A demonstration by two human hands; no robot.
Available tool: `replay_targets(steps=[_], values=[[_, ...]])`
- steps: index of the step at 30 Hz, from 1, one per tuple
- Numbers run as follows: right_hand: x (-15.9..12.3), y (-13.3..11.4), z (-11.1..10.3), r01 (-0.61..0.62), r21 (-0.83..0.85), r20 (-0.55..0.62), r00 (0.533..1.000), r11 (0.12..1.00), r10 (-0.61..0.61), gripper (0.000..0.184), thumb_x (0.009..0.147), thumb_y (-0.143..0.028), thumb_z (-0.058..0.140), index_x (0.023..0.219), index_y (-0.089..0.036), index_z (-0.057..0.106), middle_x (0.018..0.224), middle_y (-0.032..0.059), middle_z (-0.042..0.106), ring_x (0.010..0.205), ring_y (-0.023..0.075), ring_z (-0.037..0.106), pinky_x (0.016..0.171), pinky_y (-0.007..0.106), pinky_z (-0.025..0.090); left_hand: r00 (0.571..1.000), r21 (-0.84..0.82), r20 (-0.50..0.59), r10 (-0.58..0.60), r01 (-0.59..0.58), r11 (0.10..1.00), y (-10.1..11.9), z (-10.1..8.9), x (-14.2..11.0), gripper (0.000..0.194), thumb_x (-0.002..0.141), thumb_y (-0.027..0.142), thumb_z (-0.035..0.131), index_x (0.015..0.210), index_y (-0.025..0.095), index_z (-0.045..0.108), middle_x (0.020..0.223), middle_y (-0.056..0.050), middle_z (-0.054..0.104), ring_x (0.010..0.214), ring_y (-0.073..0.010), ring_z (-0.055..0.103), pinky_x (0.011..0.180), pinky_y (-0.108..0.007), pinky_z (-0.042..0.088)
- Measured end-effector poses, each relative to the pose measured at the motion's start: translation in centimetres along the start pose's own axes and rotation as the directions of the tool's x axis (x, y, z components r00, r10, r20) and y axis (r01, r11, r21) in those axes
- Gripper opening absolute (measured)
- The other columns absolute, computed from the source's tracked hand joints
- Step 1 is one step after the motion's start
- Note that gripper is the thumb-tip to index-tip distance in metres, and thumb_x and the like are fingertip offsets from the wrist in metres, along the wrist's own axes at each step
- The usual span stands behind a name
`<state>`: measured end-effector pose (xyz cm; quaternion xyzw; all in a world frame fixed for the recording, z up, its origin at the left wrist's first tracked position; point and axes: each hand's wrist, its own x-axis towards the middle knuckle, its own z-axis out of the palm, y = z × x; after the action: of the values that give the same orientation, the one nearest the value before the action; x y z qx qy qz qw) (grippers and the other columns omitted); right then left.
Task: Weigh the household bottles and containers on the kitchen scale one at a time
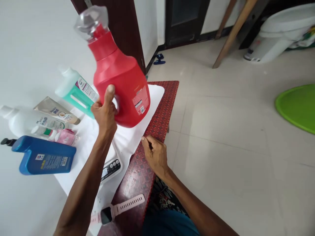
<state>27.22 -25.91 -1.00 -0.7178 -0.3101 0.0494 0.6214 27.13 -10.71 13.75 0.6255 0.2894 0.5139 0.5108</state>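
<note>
A big red detergent bottle (123, 82) with a clear cap (92, 19) is held up, tilted, by my left hand (105, 111). The fingers wrap its handle, and the thumb lies along the near side. Below that arm, partly hidden by it, is a white digital kitchen scale (113, 165) with a small display. My right hand (155, 152) is curled at the table's edge, away from the bottle; whether anything small is inside the curled fingers is hidden.
Beside the wall are a green liquid bottle (81, 91), a beige tube (56, 109), a white bottle (27, 121) and a blue pump bottle (46, 155). A pink-strapped smartwatch (107, 215) lies near me on the red patterned table (133, 183). Beyond stand a wooden leg (231, 36) and white bucket (278, 41).
</note>
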Motion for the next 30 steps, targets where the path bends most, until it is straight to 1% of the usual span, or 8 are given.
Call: replay_targets(steps=[4,7,15,18,21,24,27,30], values=[[-0.1,0.2,0.1,0.033,0.0,-0.021,0.999,0.999,-0.033,0.04,0.107,-0.035,0.047,0.069,-0.026,0.037,0.059,-0.0055,0.045,0.055,0.0123,0.038,0.061,0.03,0.032,0.999,-0.046,0.038,0.032,-0.03,0.998,-1.6,4.8,0.3,0.059,0.082,0.056,0.086,0.061,0.023,0.042,0.055,0.006,0.035,0.049,-0.0082,0.031,0.047,-0.027,0.027],[-0.2,0.4,0.2,0.05,-0.011,-0.029,0.998,0.999,-0.05,0.039,0.108,-0.034,0.047,0.07,-0.026,0.04,0.06,-0.0049,0.049,0.055,0.0125,0.04,0.062,0.03,0.033,1.0,-0.051,0.027,0.007,-0.006,0.999,-3.0,6.7,0.1,0.059,0.082,0.054,0.087,0.059,0.022,0.043,0.055,0.005,0.038,0.052,-0.0089,0.034,0.05,-0.028,0.031],[-0.6,0.9,-0.3,0.087,-0.044,0.005,0.996,0.995,-0.087,0.043,0.109,-0.04,0.05,0.069,-0.024,0.051,0.056,-0.0053,0.049,0.052,0.0123,0.043,0.06,0.029,0.032,0.989,-0.052,-0.046,-0.14,0.137,0.989,-6.0,7.9,-0.7,0.06,0.082,0.06,0.086,0.063,0.023,0.044,0.062,0.003,0.045,0.062,-0.0113,0.046,0.058,-0.028,0.037],[-0.5,0.9,-0.3,0.085,-0.057,0.018,0.996,0.995,-0.084,0.046,0.108,-0.044,0.052,0.066,-0.024,0.05,0.052,-0.0066,0.043,0.05,0.0123,0.04,0.059,0.03,0.031,0.985,0.008,0.027,-0.17,0.17,0.985,-6.0,7.2,-0.6,0.055,0.088,0.06,0.082,0.068,0.022,0.046,0.066,0.003,0.047,0.065,-0.0114,0.048,0.063,-0.028,0.041],[-0.4,0.7,-0.2,0.068,-0.078,0.019,0.998,0.995,-0.067,0.048,0.106,-0.046,0.053,0.063,-0.025,0.047,0.05,-0.0075,0.038,0.048,0.0121,0.036,0.059,0.03,0.03,0.976,0.061,0.159,-0.15,0.142,0.988,-5.7,5.1,-0.3,0.047,0.086,0.053,0.087,0.078,0.022,0.053,0.076,0.002,0.056,0.073,-0.0124,0.055,0.073,-0.03,0.048],[-0.4,0.5,-0.1,0.055,-0.103,0.022,0.998,0.993,-0.053,0.051,0.105,-0.049,0.053,0.061,-0.025,0.045,0.049,-0.0074,0.037,0.047,0.012,0.033,0.058,0.031,0.029,0.98,0.095,0.191,-0.061,0.043,0.995,-4.8,0.9,0.2,0.043,0.084,0.048,0.09,0.093,0.022,0.057,0.087,0.0,0.064,0.082,-0.0141,0.062,0.082,-0.031,0.052],[-0.6,0.7,0.0,0.04,-0.129,0.038,0.999,0.991,-0.036,0.052,0.105,-0.052,0.051,0.061,-0.025,0.044,0.05,-0.0065,0.04,0.048,0.0119,0.034,0.058,0.031,0.029,0.984,0.123,0.152,0.092,-0.112,0.986,-3.2,-5.6,-0.1,0.042,0.084,0.049,0.088,0.099,0.021,0.06,0.093,-0.003,0.068,0.088,-0.0154,0.066,0.084,-0.031,0.054],[-0.9,0.6,-0.3,0.016,-0.166,0.073,0.997,0.986,-0.004,0.054,0.104,-0.056,0.049,0.06,-0.025,0.043,0.05,-0.006,0.042,0.048,0.012,0.036,0.057,0.031,0.029,0.984,0.217,0.054,0.171,-0.179,0.96,-2.0,-13.8,-1.6,0.038,0.089,0.054,0.081,0.098,0.021,0.065,0.091,-0.003,0.069,0.086,-0.0152,0.067,0.08,-0.03,0.056]])
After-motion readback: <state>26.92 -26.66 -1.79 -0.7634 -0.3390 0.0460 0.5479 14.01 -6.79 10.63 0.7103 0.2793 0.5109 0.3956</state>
